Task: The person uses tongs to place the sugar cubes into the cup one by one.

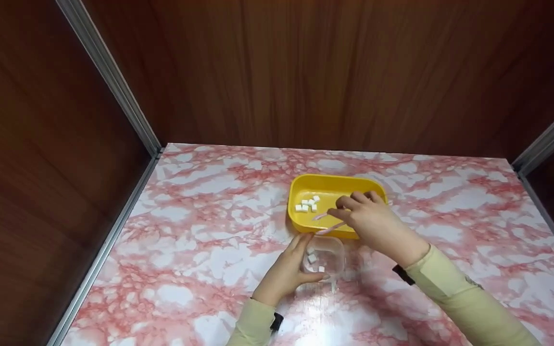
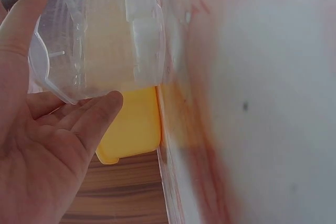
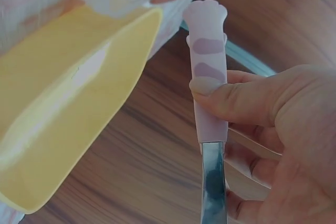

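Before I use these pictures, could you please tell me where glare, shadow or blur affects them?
Head view: glare whitens the tabletop at lower centre, with shadow to its right; left wrist view: the tabletop at right looks washed out and blurred; right wrist view: a bright streak runs along the yellow tub.

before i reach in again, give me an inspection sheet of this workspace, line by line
surface: red-and-white marbled tabletop, glare near its front
job's things: yellow tub with white cubes toward its left end; clear container in front, a few white cubes inside; pink-ended tongs
clutter: nothing seen
left hand: holds the clear container by its side
right hand: grips the pink-ended tongs, ends apart, no cube seen between them
cables: nothing seen
surroundings: brown wood-look panels on three sides, grey strips at the corners
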Action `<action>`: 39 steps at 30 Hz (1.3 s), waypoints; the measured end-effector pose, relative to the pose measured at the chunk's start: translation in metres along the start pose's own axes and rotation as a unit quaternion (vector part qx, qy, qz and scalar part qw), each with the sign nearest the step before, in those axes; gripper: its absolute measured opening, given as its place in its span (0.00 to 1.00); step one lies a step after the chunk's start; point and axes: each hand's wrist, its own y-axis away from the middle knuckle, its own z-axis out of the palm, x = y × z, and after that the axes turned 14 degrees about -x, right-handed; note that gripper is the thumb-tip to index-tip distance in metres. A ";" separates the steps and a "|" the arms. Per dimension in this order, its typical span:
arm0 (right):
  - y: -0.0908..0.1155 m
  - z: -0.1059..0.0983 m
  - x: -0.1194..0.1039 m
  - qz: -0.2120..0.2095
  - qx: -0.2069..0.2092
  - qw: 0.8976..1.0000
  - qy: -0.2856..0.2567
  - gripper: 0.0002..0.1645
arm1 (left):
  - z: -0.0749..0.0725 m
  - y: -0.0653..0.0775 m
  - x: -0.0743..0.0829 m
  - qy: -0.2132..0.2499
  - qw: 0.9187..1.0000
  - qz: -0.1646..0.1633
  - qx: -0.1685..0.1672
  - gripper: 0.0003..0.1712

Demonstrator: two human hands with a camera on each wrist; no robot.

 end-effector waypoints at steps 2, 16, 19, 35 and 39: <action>-0.004 -0.001 0.003 0.006 -0.003 1.000 -0.003 0.29 | 0.000 0.000 0.000 0.002 1.000 -0.006 -0.002 0.54; -0.030 -0.001 0.026 0.041 -0.022 0.999 -0.006 0.25 | -0.001 0.001 0.002 -0.005 1.000 -0.013 0.003 0.56; -0.035 0.002 0.031 0.045 -0.027 0.999 -0.012 0.25 | -0.001 0.001 0.003 -0.007 1.000 -0.017 0.001 0.57; -0.056 0.015 0.053 0.076 -0.047 0.995 -0.054 0.25 | 0.001 0.003 0.001 0.006 1.000 -0.017 0.002 0.56; -0.062 0.018 0.057 0.090 -0.060 0.993 -0.057 0.25 | 0.001 0.002 0.001 0.005 1.000 -0.018 0.002 0.55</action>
